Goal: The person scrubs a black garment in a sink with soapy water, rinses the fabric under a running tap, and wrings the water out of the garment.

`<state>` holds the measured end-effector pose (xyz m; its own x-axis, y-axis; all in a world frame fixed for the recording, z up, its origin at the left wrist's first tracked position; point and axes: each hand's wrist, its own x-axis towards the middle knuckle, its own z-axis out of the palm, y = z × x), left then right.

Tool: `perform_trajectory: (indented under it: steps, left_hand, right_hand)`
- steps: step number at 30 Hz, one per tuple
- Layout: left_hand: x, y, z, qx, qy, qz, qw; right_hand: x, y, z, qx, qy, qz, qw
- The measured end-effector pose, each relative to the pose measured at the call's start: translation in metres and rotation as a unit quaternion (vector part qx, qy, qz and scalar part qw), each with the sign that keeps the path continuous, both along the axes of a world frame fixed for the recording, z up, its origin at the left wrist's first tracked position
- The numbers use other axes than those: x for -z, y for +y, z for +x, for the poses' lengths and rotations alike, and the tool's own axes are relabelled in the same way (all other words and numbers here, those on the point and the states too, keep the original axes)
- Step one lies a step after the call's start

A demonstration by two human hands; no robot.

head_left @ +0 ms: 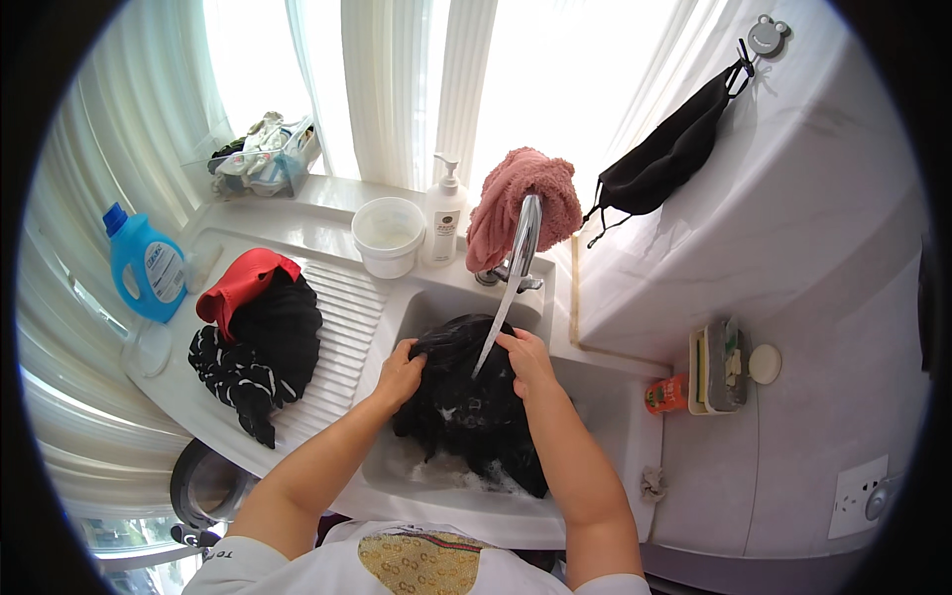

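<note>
A soaked black garment (461, 397) fills much of the white sink basin (587, 397), its lower part lying in sudsy water. My left hand (401, 373) grips its upper left edge, fingers curled into the cloth. On the opposite edge, my right hand (528, 361) has its fingers closed on the same fabric. Between the two hands, a stream of water from the chrome faucet (527, 233) runs down onto the cloth. The folds hide some of my fingertips.
On the ribbed washboard (342, 317) at left lie black, red and patterned clothes (268, 317). Behind stand a blue detergent bottle (149, 266), a white tub (387, 238) and a pump bottle (444, 213). A pink towel (501, 203) drapes the faucet; a black mask (664, 159) hangs right.
</note>
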<state>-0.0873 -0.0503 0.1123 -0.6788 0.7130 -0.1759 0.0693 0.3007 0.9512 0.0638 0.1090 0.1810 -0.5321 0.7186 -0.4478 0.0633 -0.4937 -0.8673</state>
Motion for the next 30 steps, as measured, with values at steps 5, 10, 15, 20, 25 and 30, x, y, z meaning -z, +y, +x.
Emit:
perform_trajectory:
  steps: [5, 10, 15, 20, 25, 30]
  left_hand:
    - [0.005, -0.001, 0.011, 0.026, 0.122, -0.059, 0.990]
    - [-0.011, 0.006, 0.030, 0.002, 0.276, 0.080, 0.958]
    - [-0.010, 0.017, 0.027, 0.004, 0.188, -0.009, 0.982]
    - [-0.031, 0.031, 0.012, -0.087, -0.107, 0.099, 0.986]
    - [-0.088, 0.045, 0.009, -0.091, -0.352, 0.169, 0.916]
    - [-0.127, 0.051, 0.024, -0.028, -0.396, 0.189, 0.898]
  right_hand:
    - [0.000, -0.010, -0.043, -0.024, -0.068, 0.038, 0.997]
    - [0.021, -0.002, -0.054, -0.209, -0.063, 0.073, 0.973]
    - [0.023, -0.006, -0.036, -0.231, -0.015, 0.084, 0.969]
    - [0.058, -0.018, 0.016, -0.157, 0.003, 0.233, 0.960]
    - [0.030, -0.079, 0.040, -0.156, -0.207, 0.506, 0.822]
    - [0.015, -0.085, 0.039, -0.060, -0.257, 0.578, 0.772]
